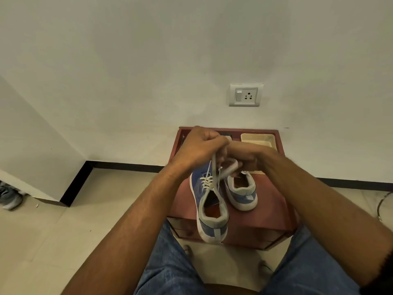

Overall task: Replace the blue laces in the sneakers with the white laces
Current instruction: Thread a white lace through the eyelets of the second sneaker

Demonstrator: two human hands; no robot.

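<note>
Two blue sneakers with grey collars and white soles stand on a low reddish-brown table [265,213]. The left sneaker [209,209] is tilted with its heel over the table's front edge, and a white lace [207,180] crosses its eyelets. My left hand [198,146] grips the white lace ends above the shoe. Beside it, my right hand [246,155] curls round the same laces and the grey tongue [230,166]. The right sneaker [242,193] sits behind, partly hidden by my right hand. No blue laces are visible.
A cream tray [258,139] lies at the table's back right near the wall. A wall socket [245,95] is above. My jeans-clad knees [170,271] flank the table front. Another grey shoe [9,198] sits on the floor at far left.
</note>
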